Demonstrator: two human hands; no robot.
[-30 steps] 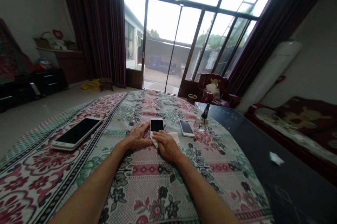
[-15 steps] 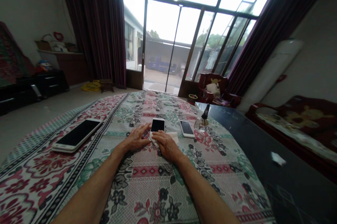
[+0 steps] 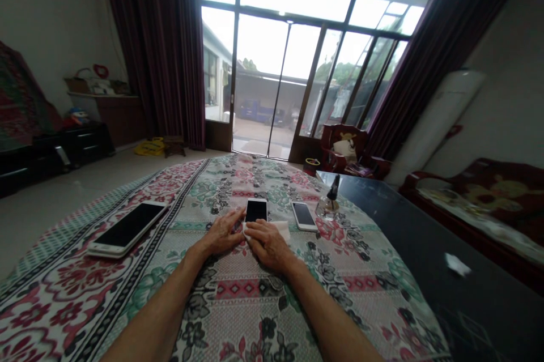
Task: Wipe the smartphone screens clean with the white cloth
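A white phone (image 3: 256, 209) with a dark screen lies flat on the flowered tablecloth (image 3: 238, 305) in front of me. My left hand (image 3: 224, 233) rests flat beside its left edge, fingertips touching the phone's lower corner. My right hand (image 3: 267, 243) presses a white wipe (image 3: 281, 228) against the phone's near end. A second white phone (image 3: 304, 215) lies just to the right, untouched.
A larger white tablet (image 3: 126, 227) lies at the left of the cloth. A small glass bottle with a dark dropper top (image 3: 328, 203) stands right of the phones. A dark glossy table (image 3: 429, 260) with a scrap of white paper (image 3: 457, 263) adjoins on the right. Glass doors stand behind.
The hands stay at the middle phone with the wipe; my right hand has shifted slightly along its near end. The camera has tilted a little upward.
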